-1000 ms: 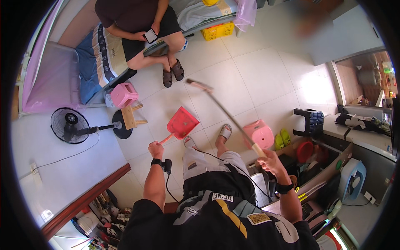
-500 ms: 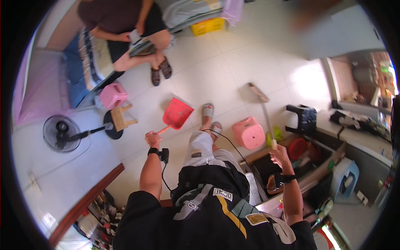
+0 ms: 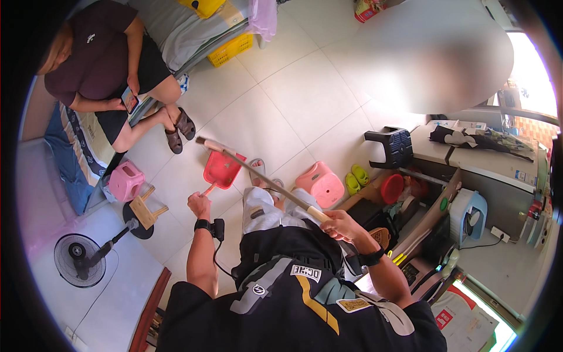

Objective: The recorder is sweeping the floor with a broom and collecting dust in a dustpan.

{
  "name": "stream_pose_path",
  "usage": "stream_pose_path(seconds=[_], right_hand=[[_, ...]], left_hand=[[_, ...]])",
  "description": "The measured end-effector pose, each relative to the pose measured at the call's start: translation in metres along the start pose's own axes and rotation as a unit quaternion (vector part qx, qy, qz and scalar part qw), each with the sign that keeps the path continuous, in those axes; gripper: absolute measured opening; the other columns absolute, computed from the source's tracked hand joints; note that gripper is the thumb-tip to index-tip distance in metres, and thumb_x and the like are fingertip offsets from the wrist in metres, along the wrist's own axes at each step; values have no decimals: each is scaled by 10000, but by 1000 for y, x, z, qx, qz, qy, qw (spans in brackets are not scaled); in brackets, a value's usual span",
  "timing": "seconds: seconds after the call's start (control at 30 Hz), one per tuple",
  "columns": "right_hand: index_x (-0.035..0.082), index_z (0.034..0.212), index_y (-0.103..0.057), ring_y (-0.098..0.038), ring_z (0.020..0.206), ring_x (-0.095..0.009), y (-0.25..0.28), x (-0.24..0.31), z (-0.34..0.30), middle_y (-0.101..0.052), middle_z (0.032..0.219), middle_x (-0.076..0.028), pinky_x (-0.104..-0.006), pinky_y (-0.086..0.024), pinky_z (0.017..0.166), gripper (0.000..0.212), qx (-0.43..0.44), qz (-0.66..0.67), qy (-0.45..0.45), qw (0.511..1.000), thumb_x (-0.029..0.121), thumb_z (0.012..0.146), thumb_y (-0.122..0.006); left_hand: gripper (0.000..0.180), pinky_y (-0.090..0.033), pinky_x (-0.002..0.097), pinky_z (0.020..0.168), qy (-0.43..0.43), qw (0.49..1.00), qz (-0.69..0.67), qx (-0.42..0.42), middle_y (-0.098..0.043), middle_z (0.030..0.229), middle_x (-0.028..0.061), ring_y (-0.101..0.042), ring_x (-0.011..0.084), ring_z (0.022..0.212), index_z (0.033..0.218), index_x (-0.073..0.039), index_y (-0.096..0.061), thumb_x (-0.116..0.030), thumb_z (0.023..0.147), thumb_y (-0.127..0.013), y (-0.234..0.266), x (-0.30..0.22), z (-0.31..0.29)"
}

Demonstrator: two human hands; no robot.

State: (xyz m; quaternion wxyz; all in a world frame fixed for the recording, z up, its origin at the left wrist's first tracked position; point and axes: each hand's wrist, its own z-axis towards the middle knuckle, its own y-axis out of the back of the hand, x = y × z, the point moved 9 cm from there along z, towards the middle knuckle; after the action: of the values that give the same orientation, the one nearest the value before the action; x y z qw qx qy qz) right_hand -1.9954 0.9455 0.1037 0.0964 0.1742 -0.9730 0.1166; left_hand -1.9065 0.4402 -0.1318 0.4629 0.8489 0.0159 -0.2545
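Observation:
My left hand (image 3: pixel 199 205) is closed round the short handle of a red dustpan (image 3: pixel 222 169), which is held low in front of me over the tiled floor. In my right hand (image 3: pixel 342 226) is the pale end of a broom's long handle (image 3: pixel 275 186). The broom slants away to the left, and its brush head (image 3: pixel 213 144) lies across the far edge of the dustpan. From this angle I cannot tell whether the head touches the pan. My sandalled feet (image 3: pixel 258 172) are just right of the dustpan.
A pink stool (image 3: pixel 320 184), green slippers (image 3: pixel 357 179) and a black stool (image 3: pixel 390 146) stand to the right, beside a box of household things (image 3: pixel 448 199). At left are a pink stool (image 3: pixel 126 181), a small wooden stool (image 3: pixel 146 207), a fan (image 3: pixel 80 260) and a seated person (image 3: pixel 99 58) holding a phone.
My right hand has swung the broom from the right side over to the left, so its head is now at the dustpan. My left hand keeps the dustpan; the view has shifted.

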Motion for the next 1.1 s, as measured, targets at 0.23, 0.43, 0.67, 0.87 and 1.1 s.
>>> stream_pose_path(seconds=[0.23,0.43,0.67,0.87,1.1], right_hand=[[29,1056,-594,-412,477,-52,99,84,2,-465,672,35,-214,-275,389,199,-124,-34,102,986,39,861,-633],[77,924,-595,-414,439,-44,255,208,46,-437,597,54,-216,-272,344,65,-243,-140,180,943,60,861,-593],[52,883,-568,-454,425,-87,402,412,160,-480,581,0,-241,-295,337,65,-228,-248,203,919,59,823,-593],[10,984,-572,-547,444,-171,410,473,238,-542,608,-61,-311,-389,345,165,-211,-436,182,855,79,834,-578],[-19,1034,-601,-647,576,-300,352,336,172,-648,777,-181,-404,-514,481,256,-111,-688,244,675,132,830,-570]], left_hand=[[167,-577,442,607,-107,986,127,30,-666,678,222,-708,353,652,722,9,-680,-68,840,-591,-11,-73,16],[147,-572,474,777,-108,980,170,4,-689,857,241,-691,420,831,746,-19,-693,-142,814,-651,-71,-136,24],[176,-585,462,795,17,990,87,-111,-716,880,227,-713,392,864,933,-10,-742,-127,840,-649,-118,-202,-41],[115,-569,472,709,56,989,85,-108,-694,807,226,-694,412,777,813,-25,-720,-117,821,-651,-183,-249,-80],[112,-553,479,662,71,983,88,-147,-674,748,224,-684,413,733,750,-20,-696,-84,825,-643,-219,-245,-94]])
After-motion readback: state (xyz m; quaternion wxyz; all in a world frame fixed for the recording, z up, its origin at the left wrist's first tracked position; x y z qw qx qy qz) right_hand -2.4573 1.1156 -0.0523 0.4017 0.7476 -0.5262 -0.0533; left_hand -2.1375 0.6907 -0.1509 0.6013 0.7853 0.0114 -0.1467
